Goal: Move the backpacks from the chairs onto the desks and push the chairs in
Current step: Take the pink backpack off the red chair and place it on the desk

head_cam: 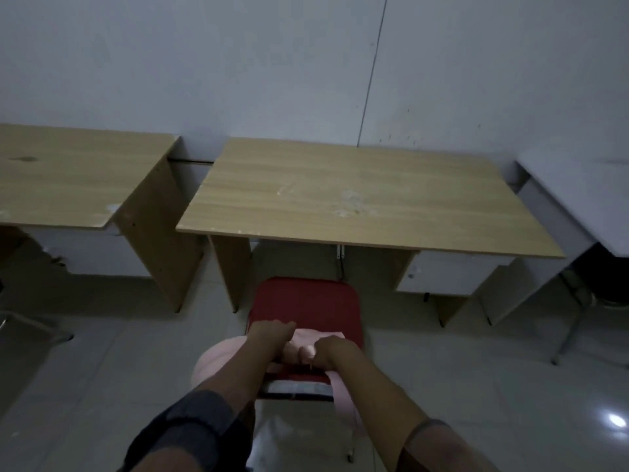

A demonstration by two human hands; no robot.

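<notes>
Seen from above: a red chair (pixel 306 308) stands just short of a bare wooden desk (pixel 357 199), pulled out. A pink backpack (pixel 218 362) hangs over its backrest. Both hands, left (pixel 272 333) and right (pixel 328 350), curl into its top, each grip apparently pinching fabric, likely to lift it onto the desk.

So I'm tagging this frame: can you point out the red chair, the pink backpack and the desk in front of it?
red chair (pixel 306 301): head view, on the bare seat.
pink backpack (pixel 211 362): head view, on its left bulge.
desk (pixel 357 199): head view, mid tabletop.
</notes>
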